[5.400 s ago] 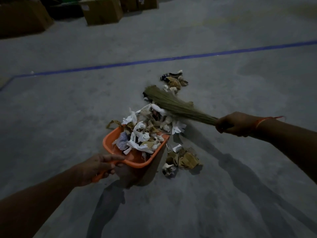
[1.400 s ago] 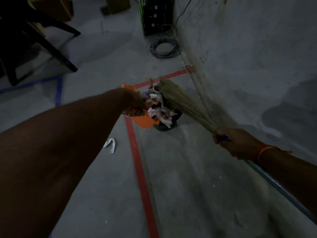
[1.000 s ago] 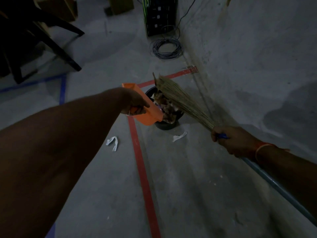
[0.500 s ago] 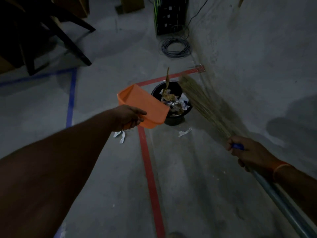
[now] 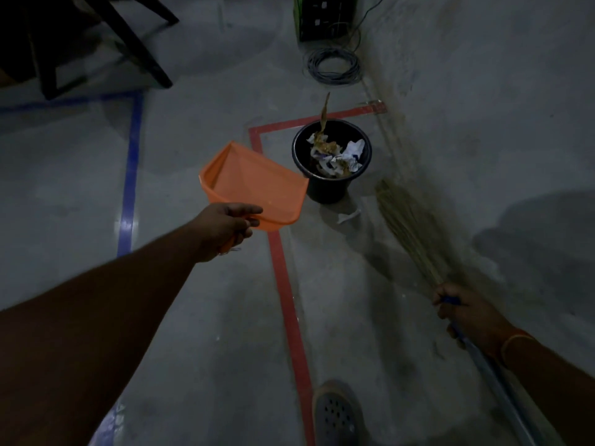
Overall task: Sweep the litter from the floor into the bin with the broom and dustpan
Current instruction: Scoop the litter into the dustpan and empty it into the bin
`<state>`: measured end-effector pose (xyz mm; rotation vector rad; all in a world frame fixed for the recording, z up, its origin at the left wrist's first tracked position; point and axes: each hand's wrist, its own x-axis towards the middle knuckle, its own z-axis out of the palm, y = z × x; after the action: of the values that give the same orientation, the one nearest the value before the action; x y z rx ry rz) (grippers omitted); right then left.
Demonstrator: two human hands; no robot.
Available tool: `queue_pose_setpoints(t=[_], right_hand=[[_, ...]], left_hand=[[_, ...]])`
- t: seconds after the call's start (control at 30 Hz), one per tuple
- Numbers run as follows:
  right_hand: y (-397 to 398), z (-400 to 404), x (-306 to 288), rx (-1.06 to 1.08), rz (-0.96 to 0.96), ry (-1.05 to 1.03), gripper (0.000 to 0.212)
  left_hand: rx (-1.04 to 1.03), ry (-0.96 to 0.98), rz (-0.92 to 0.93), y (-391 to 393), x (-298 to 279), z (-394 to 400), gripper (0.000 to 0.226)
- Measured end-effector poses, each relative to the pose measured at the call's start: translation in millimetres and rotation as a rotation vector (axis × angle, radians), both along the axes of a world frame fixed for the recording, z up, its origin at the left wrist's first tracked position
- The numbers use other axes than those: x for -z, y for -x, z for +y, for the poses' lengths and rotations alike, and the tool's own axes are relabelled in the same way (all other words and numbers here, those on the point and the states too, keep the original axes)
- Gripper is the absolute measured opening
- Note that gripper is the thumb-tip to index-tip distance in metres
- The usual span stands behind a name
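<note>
My left hand (image 5: 227,230) grips the handle of the orange dustpan (image 5: 254,185), which is empty and held in the air left of the bin. The black bin (image 5: 331,178) stands on the floor, filled with crumpled paper litter (image 5: 338,154). A single white scrap (image 5: 347,216) lies on the floor just in front of the bin. My right hand (image 5: 467,313) holds the broom (image 5: 407,226) where bristles meet the handle, its grass head pointing toward the floor right of the bin.
A grey wall (image 5: 499,107) runs along the right. Red tape (image 5: 286,284) and blue tape (image 5: 128,194) mark the floor. A cable coil (image 5: 333,66) and a dark box (image 5: 325,17) lie behind the bin, chair legs (image 5: 135,49) at the far left. My shoe (image 5: 336,413) is below.
The dustpan tipped its litter into the bin and now has drawn back left, empty. The broom has swung down and right, away from the bin. A scrap fell beside the bin.
</note>
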<state>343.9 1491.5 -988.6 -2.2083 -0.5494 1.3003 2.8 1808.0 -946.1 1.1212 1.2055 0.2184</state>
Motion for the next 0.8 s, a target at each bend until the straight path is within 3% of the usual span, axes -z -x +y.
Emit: queue_pose_setpoints(t=[0.3,0.63,0.8], right_hand=[[83,37,77,-0.066,0.004,0.160,0.030],[179,135,139,-0.511,-0.117,0.054,0.024],[221,172,140,-0.670,-0.164,0.012,0.030]], left_hand=[[-0.096,-0.046,0.004,90,28,-21,0.041],[-0.345,-0.096,0.035,215,84,-43,0.041],[-0.490,-0.091,0.032,270,101,-61,0.041]])
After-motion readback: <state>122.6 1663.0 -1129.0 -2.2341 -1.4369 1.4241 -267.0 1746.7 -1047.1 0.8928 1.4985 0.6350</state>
